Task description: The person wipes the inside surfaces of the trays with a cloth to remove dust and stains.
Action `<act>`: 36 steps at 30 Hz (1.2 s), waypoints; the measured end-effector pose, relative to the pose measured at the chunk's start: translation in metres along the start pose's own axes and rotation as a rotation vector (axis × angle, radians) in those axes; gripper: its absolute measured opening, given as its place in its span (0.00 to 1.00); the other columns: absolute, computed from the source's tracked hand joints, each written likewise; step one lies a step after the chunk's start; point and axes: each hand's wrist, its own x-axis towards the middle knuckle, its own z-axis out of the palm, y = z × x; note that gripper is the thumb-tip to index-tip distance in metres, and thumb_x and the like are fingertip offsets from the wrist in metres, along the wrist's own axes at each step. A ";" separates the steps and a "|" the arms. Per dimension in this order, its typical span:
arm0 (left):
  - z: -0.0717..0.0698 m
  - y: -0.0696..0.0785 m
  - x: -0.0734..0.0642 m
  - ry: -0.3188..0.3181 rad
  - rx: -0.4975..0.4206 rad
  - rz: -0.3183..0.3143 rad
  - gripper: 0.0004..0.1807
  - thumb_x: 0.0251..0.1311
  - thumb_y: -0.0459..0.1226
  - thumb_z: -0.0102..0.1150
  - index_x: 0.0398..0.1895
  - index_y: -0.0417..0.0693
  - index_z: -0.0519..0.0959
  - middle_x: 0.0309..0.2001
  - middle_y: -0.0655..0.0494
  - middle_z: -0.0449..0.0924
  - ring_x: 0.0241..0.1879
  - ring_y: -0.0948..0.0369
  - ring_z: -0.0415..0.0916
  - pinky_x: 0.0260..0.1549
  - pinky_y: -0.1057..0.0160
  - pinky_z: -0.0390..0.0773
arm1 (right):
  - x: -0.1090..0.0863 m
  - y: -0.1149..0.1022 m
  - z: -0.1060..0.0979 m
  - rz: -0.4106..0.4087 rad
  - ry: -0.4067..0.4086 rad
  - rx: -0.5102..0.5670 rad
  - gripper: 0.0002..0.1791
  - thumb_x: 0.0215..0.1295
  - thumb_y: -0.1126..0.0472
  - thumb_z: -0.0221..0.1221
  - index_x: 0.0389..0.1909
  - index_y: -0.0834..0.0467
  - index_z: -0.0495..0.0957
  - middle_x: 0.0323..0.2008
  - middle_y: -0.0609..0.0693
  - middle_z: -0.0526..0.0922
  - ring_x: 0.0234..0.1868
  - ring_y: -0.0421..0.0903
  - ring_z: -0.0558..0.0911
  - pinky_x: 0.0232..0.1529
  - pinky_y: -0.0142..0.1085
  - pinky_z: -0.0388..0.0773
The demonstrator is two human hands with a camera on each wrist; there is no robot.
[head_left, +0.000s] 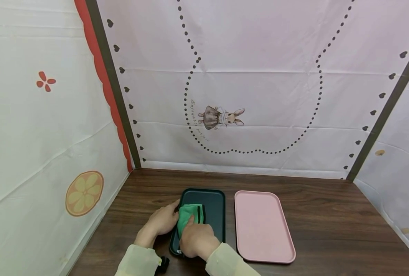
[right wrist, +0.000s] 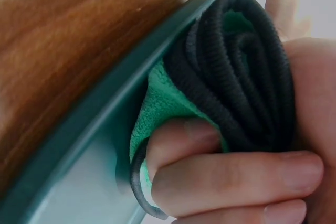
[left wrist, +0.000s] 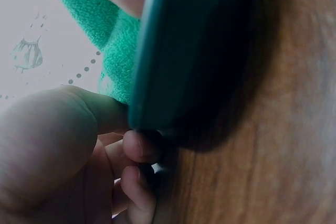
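Observation:
A dark green rectangular tray (head_left: 215,214) sits on the wooden table, in front of the person. My left hand (head_left: 163,219) holds its left edge; in the left wrist view the thumb lies over the rim while the curled fingertips (left wrist: 137,146) are under it. On the tray's left part is a folded green cloth (head_left: 190,211) with dark edging. The right hand (head_left: 198,239) grips this cloth against the tray. Up close, in the right wrist view, its fingers (right wrist: 231,182) curl round the bunched cloth (right wrist: 247,77), whose rolled dark hem faces the camera.
A pink rectangular tray (head_left: 263,226) lies just right of the green one, with a narrow gap between. The brown wooden table (head_left: 335,230) extends to the right. Printed cloth walls (head_left: 259,96) stand behind and at both sides.

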 end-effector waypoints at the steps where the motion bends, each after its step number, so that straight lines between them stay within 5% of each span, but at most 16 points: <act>1: 0.000 0.000 0.000 0.003 0.001 -0.001 0.29 0.76 0.39 0.50 0.79 0.51 0.66 0.27 0.58 0.79 0.34 0.58 0.75 0.43 0.52 0.76 | 0.000 -0.001 0.000 0.000 0.002 -0.001 0.43 0.75 0.42 0.56 0.80 0.63 0.57 0.15 0.51 0.80 0.17 0.48 0.78 0.27 0.41 0.80; 6: -0.001 -0.002 0.000 0.018 0.009 -0.004 0.29 0.75 0.39 0.51 0.78 0.52 0.67 0.40 0.55 0.87 0.43 0.56 0.79 0.50 0.46 0.79 | 0.002 -0.004 0.002 0.019 0.016 -0.020 0.43 0.75 0.40 0.55 0.80 0.62 0.58 0.15 0.51 0.79 0.19 0.48 0.78 0.30 0.42 0.83; 17: -0.002 -0.001 -0.001 0.020 0.010 0.014 0.29 0.75 0.39 0.51 0.79 0.51 0.67 0.39 0.54 0.87 0.41 0.56 0.77 0.49 0.48 0.78 | 0.004 -0.007 0.004 0.073 0.077 -0.057 0.41 0.75 0.38 0.55 0.79 0.58 0.61 0.17 0.53 0.80 0.21 0.48 0.80 0.29 0.42 0.82; 26: -0.001 -0.002 -0.001 0.014 0.002 0.004 0.29 0.75 0.39 0.52 0.78 0.50 0.67 0.45 0.53 0.87 0.43 0.57 0.78 0.52 0.45 0.78 | 0.004 0.002 0.006 0.046 0.142 -0.023 0.41 0.74 0.42 0.58 0.78 0.60 0.63 0.29 0.55 0.86 0.24 0.47 0.81 0.28 0.42 0.81; 32: -0.001 -0.001 -0.001 0.003 0.005 0.004 0.30 0.75 0.39 0.51 0.79 0.50 0.66 0.32 0.57 0.82 0.38 0.58 0.76 0.48 0.49 0.77 | 0.003 0.005 0.007 0.040 0.144 -0.026 0.41 0.74 0.42 0.57 0.79 0.60 0.62 0.34 0.54 0.87 0.23 0.47 0.80 0.26 0.42 0.80; 36: -0.001 0.000 -0.001 0.005 0.003 0.009 0.30 0.76 0.39 0.50 0.79 0.50 0.66 0.26 0.59 0.78 0.37 0.58 0.75 0.47 0.49 0.77 | 0.003 0.006 0.008 0.042 0.153 -0.029 0.41 0.74 0.42 0.58 0.79 0.59 0.62 0.27 0.53 0.84 0.20 0.47 0.79 0.24 0.42 0.80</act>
